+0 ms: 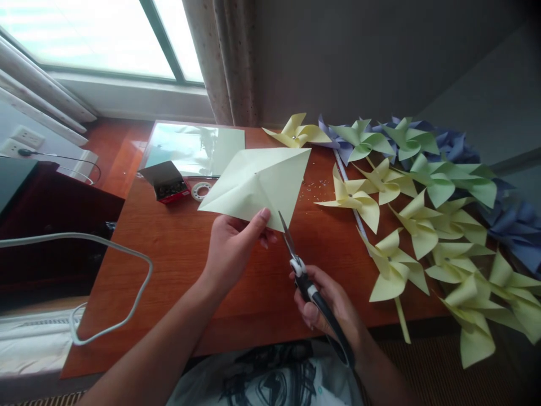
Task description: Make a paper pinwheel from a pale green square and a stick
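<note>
The pale yellow paper square (257,180) is in the middle of the frame, held in the air a little above the table (177,254). It has fold lines that meet near its centre. The left hand (234,242) is closed on its lower edge, with the thumb on top and the other fingers under the sheet.

Just to the right, the scissors (302,270) point up toward the lower corner of the paper, and the blade tip reaches the paper's edge there. I cannot tell if the blades are parted. The right hand (325,304) is closed around the black handles, lower and to the right of the left hand. The two hands are near each other but do not touch.

Behind the paper, toward the upper left, lie a small open box (167,181) with dark small pieces inside, a roll of tape (200,190) just beside it, and a glossy sheet (190,149) flat on the table.

On the right side of the frame many paper pinwheels are spread out: yellow pinwheels (359,197) nearest to the hands, green pinwheels (363,138) behind them, and blue pinwheels (515,225) at the far right edge.

At the left a white cable (127,282) makes a loop over the edge of the table. A window (84,34) and a curtain (220,56) fill the upper left.
</note>
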`<state>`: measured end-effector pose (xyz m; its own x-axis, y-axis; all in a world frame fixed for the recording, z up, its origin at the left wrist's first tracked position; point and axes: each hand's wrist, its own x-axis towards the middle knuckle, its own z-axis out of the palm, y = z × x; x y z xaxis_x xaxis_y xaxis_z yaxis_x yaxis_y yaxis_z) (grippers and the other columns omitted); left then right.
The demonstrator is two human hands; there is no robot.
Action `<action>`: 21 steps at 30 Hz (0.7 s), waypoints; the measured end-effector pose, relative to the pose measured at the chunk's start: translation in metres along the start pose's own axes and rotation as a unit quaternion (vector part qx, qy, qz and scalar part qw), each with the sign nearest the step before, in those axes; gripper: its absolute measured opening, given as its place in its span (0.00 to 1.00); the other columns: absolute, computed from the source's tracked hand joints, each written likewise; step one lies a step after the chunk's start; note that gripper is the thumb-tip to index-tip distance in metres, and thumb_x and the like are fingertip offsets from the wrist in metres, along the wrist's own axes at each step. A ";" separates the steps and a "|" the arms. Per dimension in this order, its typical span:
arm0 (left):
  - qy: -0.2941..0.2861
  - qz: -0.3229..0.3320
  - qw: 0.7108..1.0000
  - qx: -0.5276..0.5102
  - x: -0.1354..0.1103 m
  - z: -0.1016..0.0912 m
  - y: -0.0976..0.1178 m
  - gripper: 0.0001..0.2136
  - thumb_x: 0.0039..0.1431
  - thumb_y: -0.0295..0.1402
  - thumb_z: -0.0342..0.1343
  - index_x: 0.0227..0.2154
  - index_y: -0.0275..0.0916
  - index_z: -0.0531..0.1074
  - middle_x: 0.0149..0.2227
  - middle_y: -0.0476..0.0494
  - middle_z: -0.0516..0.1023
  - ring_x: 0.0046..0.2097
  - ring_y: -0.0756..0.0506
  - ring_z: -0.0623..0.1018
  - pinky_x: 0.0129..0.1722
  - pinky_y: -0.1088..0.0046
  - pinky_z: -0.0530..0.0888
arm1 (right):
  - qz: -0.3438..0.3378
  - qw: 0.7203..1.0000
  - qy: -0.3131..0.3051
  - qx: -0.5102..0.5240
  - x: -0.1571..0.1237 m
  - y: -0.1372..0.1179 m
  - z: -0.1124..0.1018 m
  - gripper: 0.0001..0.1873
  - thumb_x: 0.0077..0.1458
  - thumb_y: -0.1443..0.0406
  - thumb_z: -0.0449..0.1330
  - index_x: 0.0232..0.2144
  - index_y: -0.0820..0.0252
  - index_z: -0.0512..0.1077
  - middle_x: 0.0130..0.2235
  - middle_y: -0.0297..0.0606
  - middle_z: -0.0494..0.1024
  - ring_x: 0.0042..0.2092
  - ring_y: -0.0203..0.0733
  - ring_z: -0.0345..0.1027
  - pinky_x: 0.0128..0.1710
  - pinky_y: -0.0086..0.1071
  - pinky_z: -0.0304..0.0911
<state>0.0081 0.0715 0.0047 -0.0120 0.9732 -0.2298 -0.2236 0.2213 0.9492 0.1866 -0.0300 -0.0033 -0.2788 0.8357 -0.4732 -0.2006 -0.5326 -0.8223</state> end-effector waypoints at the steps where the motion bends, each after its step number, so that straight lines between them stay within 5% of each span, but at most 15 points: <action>1: 0.000 -0.002 1.000 0.004 0.000 0.000 -0.001 0.11 0.57 0.38 0.66 0.25 0.36 0.78 0.21 0.46 0.79 0.23 0.48 0.75 0.23 0.74 0.70 | 0.000 1.000 0.002 -0.001 0.001 -0.001 0.000 0.32 0.49 0.45 0.70 0.49 0.57 0.69 0.29 0.30 0.66 0.26 0.32 0.53 0.26 0.28 0.49; 21: -0.007 0.008 0.999 0.047 -0.002 0.002 0.000 0.10 0.57 0.35 0.65 0.23 0.37 0.78 0.20 0.46 0.80 0.22 0.47 0.78 0.22 0.75 0.72 | 0.008 1.000 -0.002 0.005 0.009 -0.009 -0.003 0.32 0.50 0.47 0.70 0.49 0.58 0.70 0.28 0.30 0.67 0.27 0.34 0.55 0.26 0.30 0.51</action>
<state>0.0096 0.0699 0.0053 -0.0016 0.9771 -0.2129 -0.1306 0.2108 0.9688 0.1886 -0.0173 -0.0010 -0.2860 0.8265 -0.4850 -0.2059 -0.5473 -0.8112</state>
